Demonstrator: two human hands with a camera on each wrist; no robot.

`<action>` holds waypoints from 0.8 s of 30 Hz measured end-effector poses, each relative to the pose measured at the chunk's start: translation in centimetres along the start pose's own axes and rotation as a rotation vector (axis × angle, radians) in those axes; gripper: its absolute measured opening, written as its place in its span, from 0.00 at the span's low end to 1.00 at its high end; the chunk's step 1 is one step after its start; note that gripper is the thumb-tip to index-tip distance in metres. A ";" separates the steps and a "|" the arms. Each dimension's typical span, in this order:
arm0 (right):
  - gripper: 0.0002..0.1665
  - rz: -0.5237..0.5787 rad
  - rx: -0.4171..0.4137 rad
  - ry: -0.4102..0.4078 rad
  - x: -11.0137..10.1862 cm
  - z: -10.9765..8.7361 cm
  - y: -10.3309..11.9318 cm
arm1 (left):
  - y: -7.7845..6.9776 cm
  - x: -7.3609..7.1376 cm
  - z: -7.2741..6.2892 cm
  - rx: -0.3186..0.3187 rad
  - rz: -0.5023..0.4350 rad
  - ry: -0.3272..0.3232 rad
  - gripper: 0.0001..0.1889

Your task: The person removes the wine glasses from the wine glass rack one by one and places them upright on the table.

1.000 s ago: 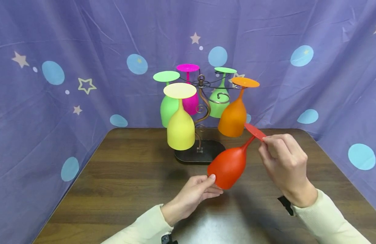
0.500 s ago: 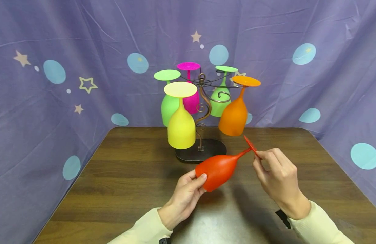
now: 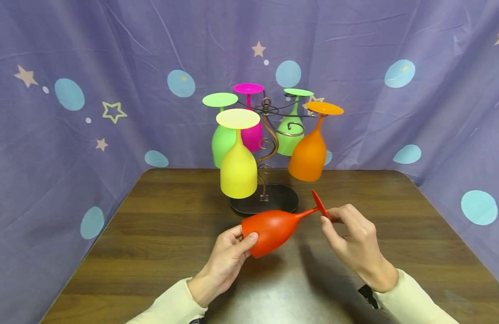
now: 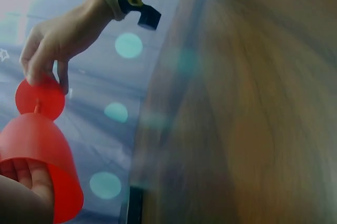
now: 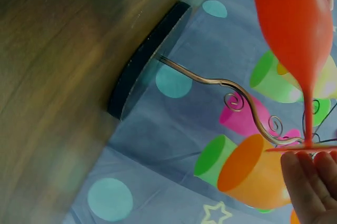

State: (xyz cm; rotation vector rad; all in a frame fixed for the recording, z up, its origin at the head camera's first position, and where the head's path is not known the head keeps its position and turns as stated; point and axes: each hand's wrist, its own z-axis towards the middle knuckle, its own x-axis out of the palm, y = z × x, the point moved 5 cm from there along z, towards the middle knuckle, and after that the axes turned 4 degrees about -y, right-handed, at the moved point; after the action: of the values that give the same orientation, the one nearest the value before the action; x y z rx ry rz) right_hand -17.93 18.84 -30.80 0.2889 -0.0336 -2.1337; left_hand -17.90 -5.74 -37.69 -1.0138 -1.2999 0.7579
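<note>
A red wine goblet (image 3: 269, 231) is held in the air above the table, lying nearly on its side with its mouth to the lower left. My left hand (image 3: 227, 261) grips the bowl at the rim, thumb outside; the left wrist view shows its fingers inside the mouth. My right hand (image 3: 356, 245) pinches the edge of the round foot (image 3: 320, 204). Behind it stands a metal glass rack (image 3: 269, 135), where a yellow goblet (image 3: 239, 168), an orange goblet (image 3: 309, 155), a magenta goblet (image 3: 252, 135) and two green goblets (image 3: 223, 144) hang upside down.
The rack's black oval base (image 3: 273, 200) rests on a dark wooden table (image 3: 160, 234). A purple curtain (image 3: 346, 36) with stars and blue spots closes off the back and both sides.
Both hands have carried the red goblet left and down. It has tilted from a slant to nearly level. The rack and its hanging goblets have stayed put.
</note>
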 end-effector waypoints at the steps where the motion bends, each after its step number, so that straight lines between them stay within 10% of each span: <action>1: 0.11 0.024 0.022 0.011 0.2 -0.1 -0.2 | -0.3 -0.3 -0.1 0.011 0.036 0.002 0.17; 11: 0.05 0.033 0.512 0.324 3.3 -2.2 -4.6 | -4.1 -2.4 -1.6 0.177 0.560 0.028 0.13; 17: 0.06 -0.031 0.630 0.505 5.7 -3.5 -6.4 | -6.6 -3.2 -2.1 0.296 0.886 0.036 0.02; 24: 0.09 -0.078 0.722 0.586 8.4 -4.8 -9.1 | -9.5 -3.5 -2.6 0.448 1.200 0.061 0.14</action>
State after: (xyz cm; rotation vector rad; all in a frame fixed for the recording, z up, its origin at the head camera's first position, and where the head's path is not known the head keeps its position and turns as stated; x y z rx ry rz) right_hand -28.77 17.30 -38.33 1.3381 -0.4594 -1.9623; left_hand -16.70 -13.07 -30.38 -1.3785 -0.2999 1.7920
